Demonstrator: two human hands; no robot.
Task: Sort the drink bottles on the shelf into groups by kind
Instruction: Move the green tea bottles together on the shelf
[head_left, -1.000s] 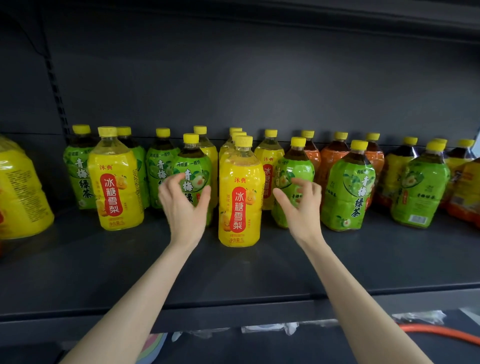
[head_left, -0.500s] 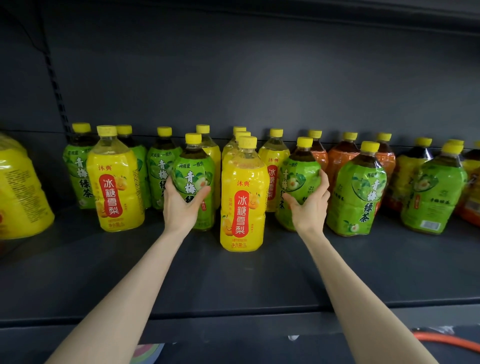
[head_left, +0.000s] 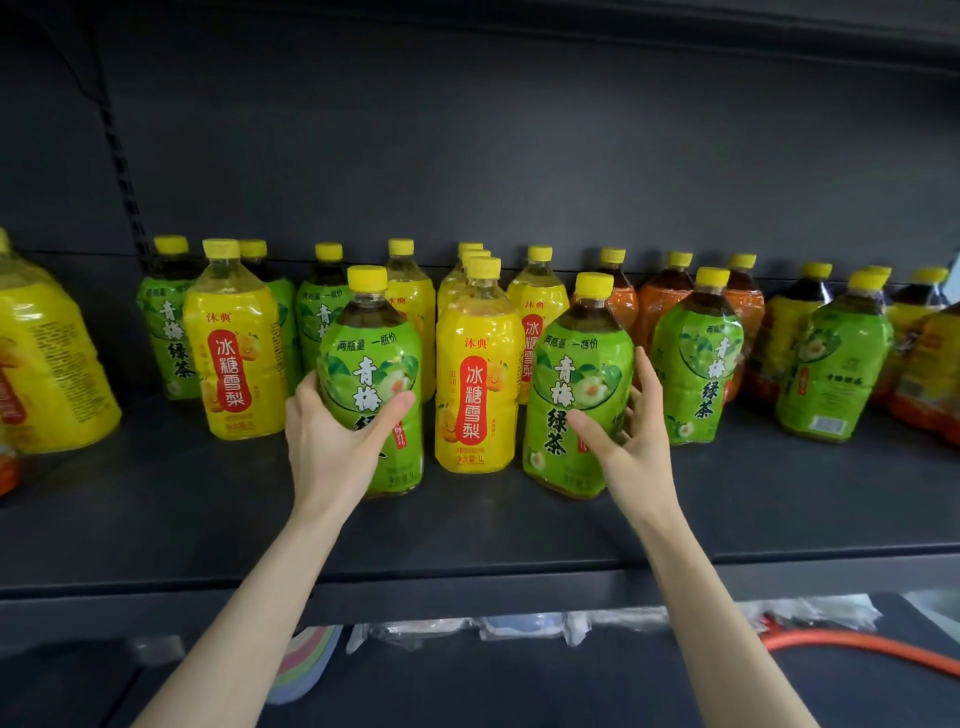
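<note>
Both your arms reach forward and up from the bottom of the view, bare forearms side by side and well apart. Your left hand (head_left: 332, 441) wraps the lower body of a green plum tea bottle (head_left: 363, 358), thumb laid across the front of the label and fingers curled round its left side. Your right hand (head_left: 634, 447) clasps a second green plum tea bottle (head_left: 576, 374) the same way, mirrored: thumb on the front, fingers up its right side.

Both bottles have yellow caps, dark tea showing at the neck, and green wrappers printed with plums and white characters. Each leans a little, the caps tipping outward. Whether their bases touch the dark shelf (head_left: 156, 519) you cannot tell.

They sit at the front of the shelf, with an upright yellow pear drink bottle (head_left: 478, 364) between them, so your hands flank it. Behind stands a mixed row: more green and yellow bottles to the left, and orange-labelled bottles (head_left: 665, 306) to the right.
</note>
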